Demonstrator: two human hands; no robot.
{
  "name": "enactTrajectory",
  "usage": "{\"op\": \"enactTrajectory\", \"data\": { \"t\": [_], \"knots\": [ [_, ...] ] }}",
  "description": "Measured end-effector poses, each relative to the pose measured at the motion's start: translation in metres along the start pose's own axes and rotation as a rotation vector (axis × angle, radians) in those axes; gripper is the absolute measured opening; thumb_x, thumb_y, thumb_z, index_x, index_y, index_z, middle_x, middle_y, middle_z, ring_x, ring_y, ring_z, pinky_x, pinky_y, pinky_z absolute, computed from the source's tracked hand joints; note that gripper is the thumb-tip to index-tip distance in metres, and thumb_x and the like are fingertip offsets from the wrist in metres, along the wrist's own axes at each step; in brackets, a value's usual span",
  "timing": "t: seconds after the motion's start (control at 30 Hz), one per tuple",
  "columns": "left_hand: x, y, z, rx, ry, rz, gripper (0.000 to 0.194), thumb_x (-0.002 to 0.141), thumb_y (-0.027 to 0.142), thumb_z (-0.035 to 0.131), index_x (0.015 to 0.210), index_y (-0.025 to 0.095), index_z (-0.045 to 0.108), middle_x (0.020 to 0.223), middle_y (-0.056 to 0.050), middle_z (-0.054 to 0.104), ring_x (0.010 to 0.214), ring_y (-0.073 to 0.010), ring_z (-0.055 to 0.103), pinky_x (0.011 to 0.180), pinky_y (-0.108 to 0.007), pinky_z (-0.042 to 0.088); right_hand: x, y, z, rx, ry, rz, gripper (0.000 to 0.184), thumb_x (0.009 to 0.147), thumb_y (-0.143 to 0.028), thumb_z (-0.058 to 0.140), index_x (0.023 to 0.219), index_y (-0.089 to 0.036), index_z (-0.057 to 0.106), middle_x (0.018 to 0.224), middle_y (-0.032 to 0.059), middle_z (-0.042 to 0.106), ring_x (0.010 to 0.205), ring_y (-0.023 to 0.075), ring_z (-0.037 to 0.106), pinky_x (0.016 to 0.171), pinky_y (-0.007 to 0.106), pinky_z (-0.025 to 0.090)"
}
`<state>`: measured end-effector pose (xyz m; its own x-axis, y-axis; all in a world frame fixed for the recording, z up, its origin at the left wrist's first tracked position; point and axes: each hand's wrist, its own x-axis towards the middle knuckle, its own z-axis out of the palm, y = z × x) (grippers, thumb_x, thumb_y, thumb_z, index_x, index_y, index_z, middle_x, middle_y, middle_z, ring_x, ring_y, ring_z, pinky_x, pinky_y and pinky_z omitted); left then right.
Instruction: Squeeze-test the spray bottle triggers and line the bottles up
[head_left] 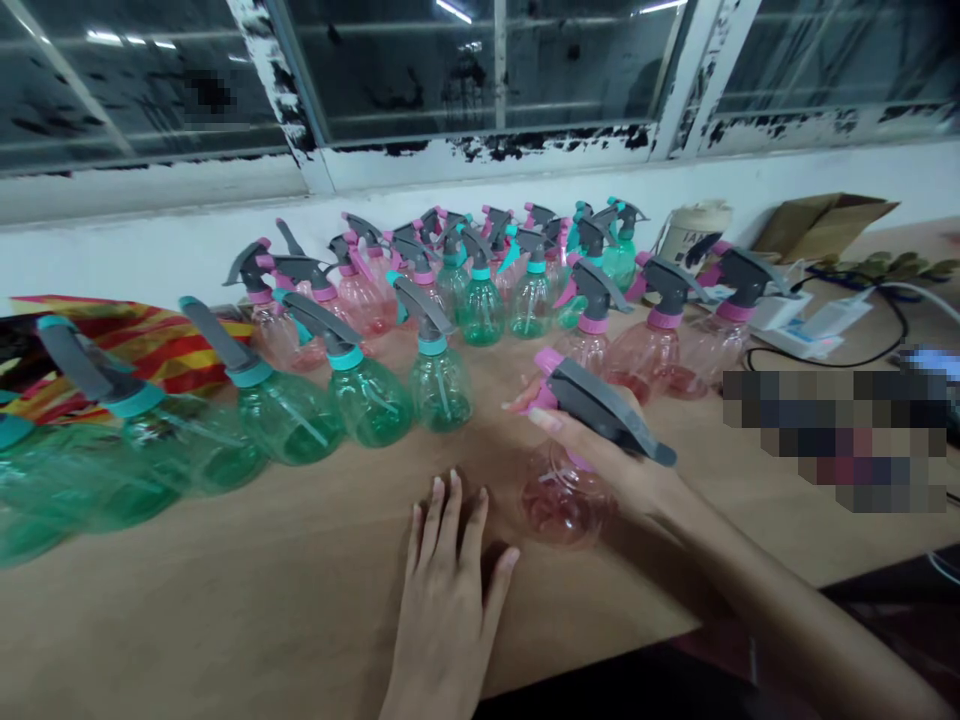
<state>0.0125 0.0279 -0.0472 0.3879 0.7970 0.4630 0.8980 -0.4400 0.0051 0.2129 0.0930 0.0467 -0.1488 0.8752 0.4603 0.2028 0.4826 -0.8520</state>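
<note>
My right hand [626, 462] is wrapped round the neck of a pink spray bottle [559, 505] with a grey and pink trigger head. Its clear body is at the front of the table, slightly tilted; whether its base touches the wood I cannot tell. Flat on the tabletop, my left hand [448, 585] has its fingers stretched out and holds nothing. Beyond my left fingertips stands a green spray bottle [441, 390] with a teal collar, the closest of a row running left. Behind the held bottle is another pink spray bottle [660, 345], beside similar pink ones.
More pink and green spray bottles [480, 305] crowd the back of the wooden table [315, 590]. A striped red and yellow cloth [187, 365] lies at the left. Toward the right are a white bucket [694, 230], a cardboard box [821, 225] and a power strip [799, 325] with cables.
</note>
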Motion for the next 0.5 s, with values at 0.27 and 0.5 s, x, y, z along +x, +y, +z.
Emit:
{"op": "enactTrajectory", "data": {
  "t": [0.27,0.5],
  "knots": [
    [0.0005,-0.0010,0.0023,0.029,0.017,0.016,0.046,0.101,0.037,0.038,0.139,0.011,0.044,0.148,-0.021,0.045,0.138,-0.0344,0.041,0.104,-0.056,0.045,0.0011,0.0026,0.0031,-0.013,0.049,-0.029,0.027,0.087,-0.050,0.063,0.079,-0.024,0.068,0.067,-0.0023,0.064,0.059,0.0136,0.059,0.056,0.027,0.047],
    [0.0007,-0.0018,0.0000,0.014,-0.009,0.009,0.047,0.101,0.038,0.040,0.140,0.013,0.045,0.149,-0.019,0.045,0.138,-0.0332,0.040,0.106,-0.054,0.044,-0.0027,-0.0034,0.0017,0.066,-0.004,0.006,0.039,0.083,-0.045,0.068,0.119,-0.029,0.064,0.109,0.0026,0.072,0.095,0.0216,0.068,0.084,0.037,0.054]
  ]
}}
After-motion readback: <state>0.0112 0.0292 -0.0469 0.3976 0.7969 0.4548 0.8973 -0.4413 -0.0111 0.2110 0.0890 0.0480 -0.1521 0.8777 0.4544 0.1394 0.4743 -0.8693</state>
